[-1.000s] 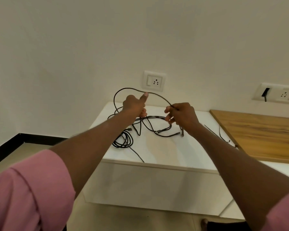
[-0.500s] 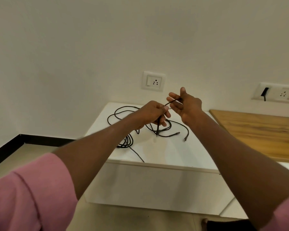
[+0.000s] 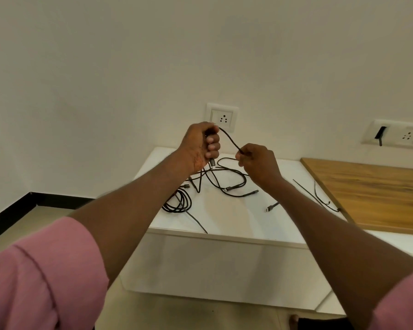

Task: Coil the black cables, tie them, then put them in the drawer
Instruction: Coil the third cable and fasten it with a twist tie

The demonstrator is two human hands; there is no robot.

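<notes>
The left hand is raised above the far edge of a low white cabinet top, its fingers curled tight into a fist around a thin black cable, whose silver-tipped plug pokes out below the fist at about 6 o'clock. From the top of that fist the cable arcs down toward 4 o'clock into the right hand, which pinches it between thumb and curled fingers. Both hands are held up off the surface, close together but apart. Below them, loose black cable loops sprawl over the middle of the cabinet top, with a couple of plug ends lying toward 4 o'clock of the tangle. At 8 o'clock of those loops sits a tighter coiled black cable bundle, partly hidden behind the left forearm, with one strand trailing off toward the near edge. Thin black ties lie at 3 o'clock, beside a wooden desk surface. On the cream wall behind, a white wall socket is just above the left hand, and a wider white switch plate is mounted at 2 o'clock. Pink sleeves cover the upper arms.
</notes>
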